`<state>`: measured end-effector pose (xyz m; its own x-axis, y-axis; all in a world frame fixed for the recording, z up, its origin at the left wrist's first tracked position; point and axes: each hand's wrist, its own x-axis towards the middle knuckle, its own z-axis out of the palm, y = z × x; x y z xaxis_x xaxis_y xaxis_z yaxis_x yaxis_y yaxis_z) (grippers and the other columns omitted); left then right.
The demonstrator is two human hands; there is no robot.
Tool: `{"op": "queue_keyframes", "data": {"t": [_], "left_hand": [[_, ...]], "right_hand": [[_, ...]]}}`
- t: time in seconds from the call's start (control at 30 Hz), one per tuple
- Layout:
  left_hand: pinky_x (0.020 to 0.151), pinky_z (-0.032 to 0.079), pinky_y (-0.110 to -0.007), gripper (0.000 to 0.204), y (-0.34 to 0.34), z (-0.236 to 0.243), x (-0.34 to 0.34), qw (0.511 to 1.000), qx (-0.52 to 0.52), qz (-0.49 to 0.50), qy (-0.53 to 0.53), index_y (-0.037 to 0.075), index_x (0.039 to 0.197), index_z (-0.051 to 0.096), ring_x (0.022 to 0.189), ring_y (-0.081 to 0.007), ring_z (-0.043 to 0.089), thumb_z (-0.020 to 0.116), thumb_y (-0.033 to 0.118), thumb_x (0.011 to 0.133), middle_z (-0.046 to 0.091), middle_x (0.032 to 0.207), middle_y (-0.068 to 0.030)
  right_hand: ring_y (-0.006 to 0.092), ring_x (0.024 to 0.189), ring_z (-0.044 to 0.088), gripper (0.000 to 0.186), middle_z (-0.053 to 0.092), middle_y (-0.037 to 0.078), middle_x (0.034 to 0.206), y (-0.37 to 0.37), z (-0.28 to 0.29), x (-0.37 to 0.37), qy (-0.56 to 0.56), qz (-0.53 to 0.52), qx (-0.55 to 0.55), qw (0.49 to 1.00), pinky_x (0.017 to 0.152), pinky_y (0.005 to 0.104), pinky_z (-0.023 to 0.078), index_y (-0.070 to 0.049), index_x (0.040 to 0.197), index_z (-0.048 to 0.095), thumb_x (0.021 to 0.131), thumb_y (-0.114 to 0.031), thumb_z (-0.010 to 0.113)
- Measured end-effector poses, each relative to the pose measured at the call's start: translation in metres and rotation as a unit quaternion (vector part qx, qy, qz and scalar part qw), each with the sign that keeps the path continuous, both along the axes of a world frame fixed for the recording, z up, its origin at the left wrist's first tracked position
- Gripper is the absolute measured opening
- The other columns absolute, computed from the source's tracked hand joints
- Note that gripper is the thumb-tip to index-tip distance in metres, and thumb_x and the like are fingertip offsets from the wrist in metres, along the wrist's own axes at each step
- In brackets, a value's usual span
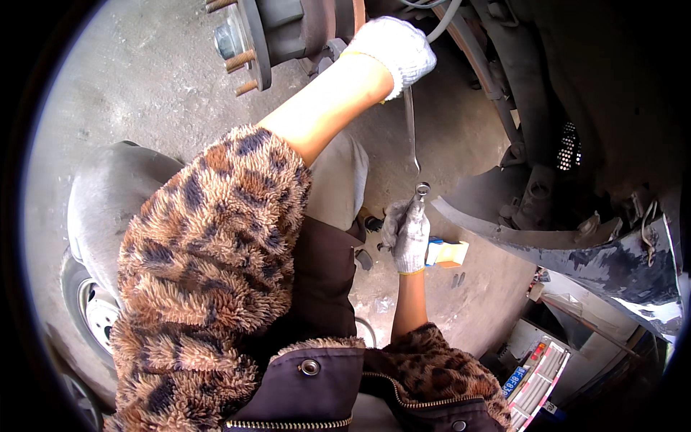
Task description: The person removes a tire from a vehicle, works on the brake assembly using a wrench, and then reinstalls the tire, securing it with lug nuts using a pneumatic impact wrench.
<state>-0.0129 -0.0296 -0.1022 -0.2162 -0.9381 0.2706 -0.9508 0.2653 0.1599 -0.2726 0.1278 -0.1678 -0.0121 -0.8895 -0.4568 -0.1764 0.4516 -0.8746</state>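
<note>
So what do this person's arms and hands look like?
The left sleeve and right sleeve are fuzzy animal print, tan and brown with dark spots. The left hand wears a mostly white, yellow-edged knit glove; the right hand wears a similar one, smudged grey over the fingers.

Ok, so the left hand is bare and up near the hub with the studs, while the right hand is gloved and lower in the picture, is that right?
Not quite: the left hand isn't bare. The head view shows it in a white glove. It is up near the studded hub, and the right hand is gloved and lower in the picture.
</note>
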Motion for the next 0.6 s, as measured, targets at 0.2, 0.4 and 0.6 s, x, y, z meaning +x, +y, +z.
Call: {"op": "queue_keyframes", "data": {"t": [0.2, 0.4, 0.6], "left_hand": [[0.067, 0.053, -0.040, 0.017, 0.000, 0.009, -0.005, 1.000, 0.021, 0.001, 0.016, 0.005, 0.080, 0.066, 0.077, -0.0306, 0.064, 0.051, 0.014, 0.079, 0.064, 0.081, -0.0171], [0.064, 0.051, -0.041, 0.019, 0.025, 0.027, 0.004, 0.999, -0.007, 0.019, -0.030, 0.006, 0.081, 0.066, 0.077, -0.0294, 0.063, 0.053, 0.020, 0.084, 0.062, 0.080, -0.0143], [0.066, 0.051, -0.041, 0.015, 0.027, 0.025, 0.005, 1.000, -0.011, 0.016, 0.020, 0.007, 0.084, 0.066, 0.080, -0.0299, 0.063, 0.056, 0.017, 0.079, 0.061, 0.083, -0.0143]], "right_hand": [[0.0127, 0.035, 0.042, 0.053, 0.048, 0.005, 0.050, -0.025, -0.035, -0.011, -0.116, 0.071, -0.001, 0.991, 0.033, 0.0257, 0.033, -0.003, 0.080, 0.055, 0.093, -0.052, 0.041], [0.0195, 0.046, 0.050, 0.069, 0.055, 0.010, 0.057, -0.042, -0.060, 0.001, -0.212, 0.150, -0.048, 0.964, 0.042, 0.0308, 0.040, -0.003, 0.076, 0.055, 0.082, -0.070, 0.040], [0.0162, 0.043, 0.037, 0.059, 0.042, 0.004, 0.050, -0.045, -0.057, 0.007, -0.341, 0.168, -0.048, 0.924, 0.042, 0.0300, 0.027, -0.008, 0.065, 0.053, 0.075, -0.067, 0.053]]}}
